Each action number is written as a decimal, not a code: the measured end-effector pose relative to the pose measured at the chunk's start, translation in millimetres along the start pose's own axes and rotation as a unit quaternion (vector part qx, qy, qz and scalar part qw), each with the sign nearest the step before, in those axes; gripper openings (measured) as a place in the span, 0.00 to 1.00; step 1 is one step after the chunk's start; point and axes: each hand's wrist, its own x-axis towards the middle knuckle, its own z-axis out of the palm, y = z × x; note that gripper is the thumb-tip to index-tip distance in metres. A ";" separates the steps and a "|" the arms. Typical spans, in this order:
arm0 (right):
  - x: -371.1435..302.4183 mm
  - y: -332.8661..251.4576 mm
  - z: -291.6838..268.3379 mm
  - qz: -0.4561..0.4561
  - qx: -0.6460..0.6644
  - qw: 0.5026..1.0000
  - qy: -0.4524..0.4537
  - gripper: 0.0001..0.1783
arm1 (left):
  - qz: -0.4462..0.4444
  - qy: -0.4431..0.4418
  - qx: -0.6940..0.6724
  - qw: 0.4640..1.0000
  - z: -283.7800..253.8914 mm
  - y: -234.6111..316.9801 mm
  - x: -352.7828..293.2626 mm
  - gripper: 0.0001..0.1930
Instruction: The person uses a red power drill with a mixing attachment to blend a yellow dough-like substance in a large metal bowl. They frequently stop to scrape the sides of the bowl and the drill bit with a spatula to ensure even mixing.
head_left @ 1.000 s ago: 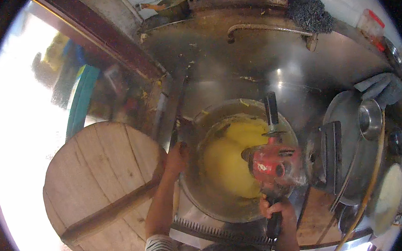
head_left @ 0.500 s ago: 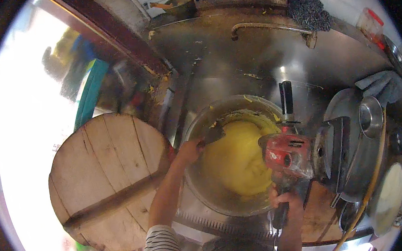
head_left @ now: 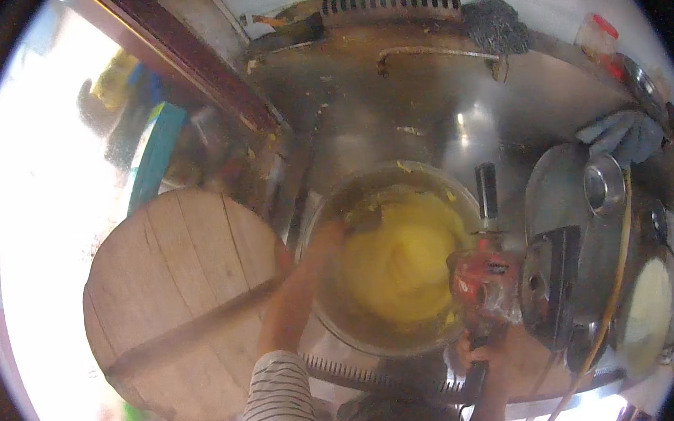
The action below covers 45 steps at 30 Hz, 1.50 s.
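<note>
In the middle stands a large round metal pot (head_left: 331, 310) with smooth, thick yellow batter (head_left: 389, 274) inside. My left hand (head_left: 325, 243) reaches over its left side, closed on a dark-bladed scraper (head_left: 366, 222) that is smeared by motion against the inner wall. Beyond the pot's right rim is a red power tool (head_left: 486, 278) with a black side handle pointing away from me. My right hand (head_left: 483, 351) is wrapped round its rear grip at the near right. Whether a rod from the tool dips into the batter, I cannot make out.
A round wooden lid (head_left: 186, 301) with a crossbar lies at left. A thin metal tap (head_left: 435, 51) crosses the back, near a steel-wool bundle (head_left: 497, 25). On the right are a small metal bowl (head_left: 604, 181), a grey cloth (head_left: 624, 138), a long stick (head_left: 624, 283) and a pale disc (head_left: 649, 297).
My left hand and the scraper have shifted slightly away from me, along the pot's inner left wall. The power tool has dropped a little toward me. The whole view has shifted slightly.
</note>
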 end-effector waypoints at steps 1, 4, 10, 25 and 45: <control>-6.5 1.9 -2.3 0.004 0.001 1.000 0.003 0.31 | 0.000 0.009 -0.024 1.000 -0.4 4.7 -15.1 0.14; -25.3 4.2 -5.4 0.004 -0.008 1.000 0.011 0.30 | 0.000 0.043 -0.084 0.996 -5.3 13.1 -34.8 0.15; -53.8 16.6 -4.0 0.021 -0.035 0.999 0.029 0.29 | 0.041 0.191 -0.298 0.935 14.9 37.1 39.9 0.14; 28.4 32.9 16.6 0.082 0.093 0.990 -0.072 0.23 | 0.036 -0.012 -0.086 0.996 -29.9 19.2 -6.8 0.11; 59.4 5.5 -1.0 0.053 0.090 0.993 -0.051 0.23 | 0.024 -0.069 -0.070 0.995 -3.2 42.7 96.6 0.20</control>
